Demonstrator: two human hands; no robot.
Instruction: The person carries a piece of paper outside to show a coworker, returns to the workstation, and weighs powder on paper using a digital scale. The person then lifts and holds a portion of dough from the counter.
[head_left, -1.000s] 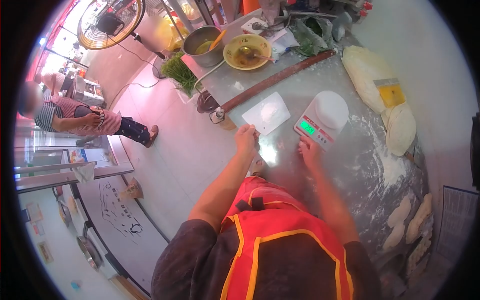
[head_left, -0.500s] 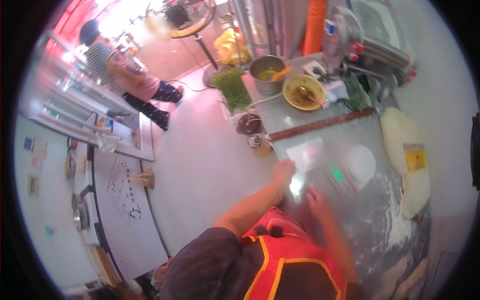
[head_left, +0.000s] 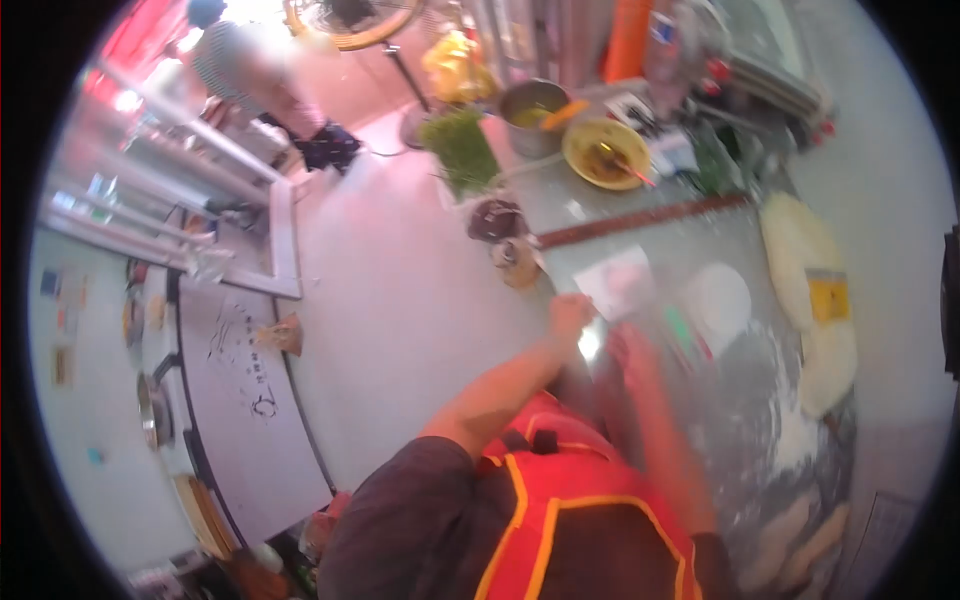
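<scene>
My left hand (head_left: 571, 314) is closed on the near left corner of a flat white tray (head_left: 614, 284), which has a pale powdery patch on it. My right hand (head_left: 630, 352), blurred by motion, is just left of a white kitchen scale (head_left: 716, 302) with a green display; its fingers are too smeared to read. Beyond the tray lies a long brown rolling pin (head_left: 640, 220). On the right, a long piece of pale dough (head_left: 795, 250) rests with a yellow-handled scraper (head_left: 829, 297) on it.
A yellow bowl (head_left: 606, 155) and a metal pot (head_left: 533, 110) stand at the table's far side, beside a crate of greens (head_left: 460, 150). A fan (head_left: 355, 20) and a person (head_left: 250, 80) are at the upper left. Flour (head_left: 795, 430) covers the right part.
The view has turned, shifting the table rightward and down in the picture. My right hand has left the scale's front edge and come nearer my left hand. The other person has moved in the background.
</scene>
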